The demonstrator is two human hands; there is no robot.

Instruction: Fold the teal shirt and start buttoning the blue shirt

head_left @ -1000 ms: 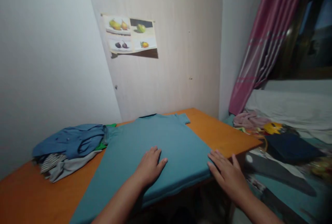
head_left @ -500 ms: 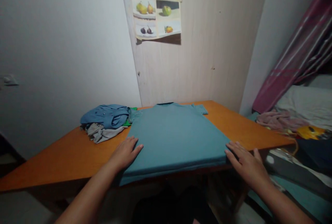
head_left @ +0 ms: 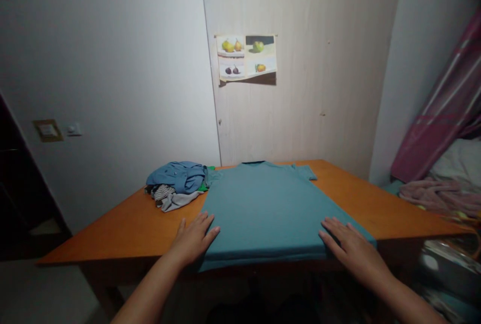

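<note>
A teal T-shirt [head_left: 266,204] lies spread flat on an orange wooden table [head_left: 124,229], collar toward the wall. My left hand [head_left: 193,238] rests flat on its near left corner, fingers stretched out. My right hand [head_left: 351,249] lies flat on the near right corner, fingers apart. Neither hand holds anything.
A heap of clothes [head_left: 176,184], blue on top with striped and grey pieces under it, sits at the table's back left. A fruit poster [head_left: 246,57] hangs on the wall. A bed with pink cloth [head_left: 436,196] and a striped curtain [head_left: 439,123] are at the right.
My left hand has slid from the shirt's middle to its near left corner. My right hand has shifted onto the near right corner. The view has pulled back and turned left.
</note>
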